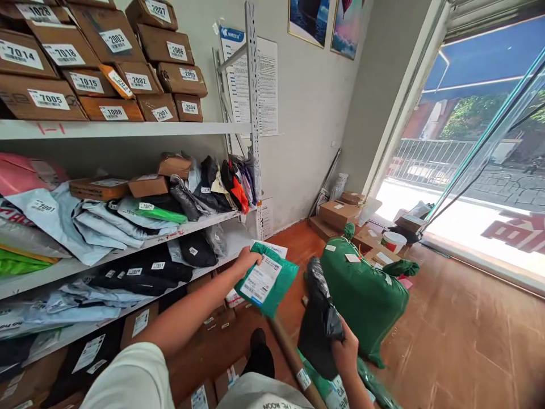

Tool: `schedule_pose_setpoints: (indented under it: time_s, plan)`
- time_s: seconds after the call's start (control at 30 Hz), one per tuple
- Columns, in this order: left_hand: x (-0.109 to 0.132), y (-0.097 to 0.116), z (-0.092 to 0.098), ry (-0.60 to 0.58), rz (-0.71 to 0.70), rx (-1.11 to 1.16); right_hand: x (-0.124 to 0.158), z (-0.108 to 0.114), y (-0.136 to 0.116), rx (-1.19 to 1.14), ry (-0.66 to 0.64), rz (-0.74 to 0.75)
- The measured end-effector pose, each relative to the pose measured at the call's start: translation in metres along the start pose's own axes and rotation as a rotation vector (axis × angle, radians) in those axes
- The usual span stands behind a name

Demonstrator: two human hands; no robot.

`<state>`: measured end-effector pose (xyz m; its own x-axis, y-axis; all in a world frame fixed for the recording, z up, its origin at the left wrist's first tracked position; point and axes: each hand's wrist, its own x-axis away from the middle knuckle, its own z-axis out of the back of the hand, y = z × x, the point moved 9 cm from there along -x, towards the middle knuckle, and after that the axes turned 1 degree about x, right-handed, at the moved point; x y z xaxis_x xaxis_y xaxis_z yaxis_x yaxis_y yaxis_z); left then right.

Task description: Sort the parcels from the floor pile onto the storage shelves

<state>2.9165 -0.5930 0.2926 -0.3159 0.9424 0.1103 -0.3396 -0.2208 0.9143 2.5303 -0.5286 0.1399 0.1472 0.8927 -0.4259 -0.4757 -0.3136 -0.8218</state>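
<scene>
In the middle of the head view, my left hand point(247, 262) grips the edge of a green mailer bag point(281, 279) with a white shipping label turned toward me. A white sheet or packet peeks out behind its top edge. My right hand point(346, 346) is closed around the side of a black plastic parcel bag point(315, 329), held lower and to the right. Both parcels are up off the floor. Below them a long brown cardboard tube point(289, 355) with a label slants past, next to green and white bags partly hidden by my right arm.
Left stands a white shelf rack point(128, 129) with numbered boxes on top and soft parcels below. A large stuffed green sack point(361, 295) rests on the floor at right, cardboard boxes point(338, 213) behind it. More boxes lie around my feet. A glass door point(489, 142) is at far right.
</scene>
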Motion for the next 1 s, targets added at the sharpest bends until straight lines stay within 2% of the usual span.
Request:
schedule_pose_setpoints:
  time_s: [0.13,0.2,0.27,0.37,0.47,0.53,0.6,0.67,0.77,0.9,1.0]
  plan:
    - [-0.113,0.05,0.071,0.15,-0.218,-0.372,-0.058,-0.026,0.013,0.146,-0.053,0.055]
    - [-0.173,0.077,0.103,0.197,-0.302,-0.536,-0.099,-0.049,0.014,0.208,-0.096,0.095]
    - [-0.235,0.106,0.127,0.205,-0.373,-0.689,-0.144,-0.081,0.011,0.255,-0.184,0.139]
    - [-0.33,0.153,0.151,0.174,-0.472,-0.879,-0.216,-0.136,-0.001,0.333,-0.308,0.187]
    - [-0.422,0.193,0.164,0.104,-0.548,-1.008,-0.287,-0.179,-0.03,0.44,-0.277,0.254]
    - [-0.476,0.205,0.17,0.029,-0.559,-1.068,-0.326,-0.197,-0.061,0.51,-0.193,0.319]
    - [-0.518,0.202,0.177,-0.039,-0.53,-1.113,-0.357,-0.206,-0.1,0.561,-0.087,0.416]
    - [-0.546,0.188,0.188,-0.077,-0.476,-1.147,-0.378,-0.208,-0.144,0.59,0.036,0.54]
    - [-0.561,0.161,0.206,-0.091,-0.423,-1.179,-0.401,-0.204,-0.208,0.587,0.223,0.7]
    - [-0.549,0.136,0.219,-0.088,-0.449,-1.181,-0.44,-0.204,-0.276,0.396,0.357,0.749]
    - [-0.538,0.13,0.224,-0.078,-0.481,-1.163,-0.479,-0.221,-0.322,0.258,0.384,0.724]
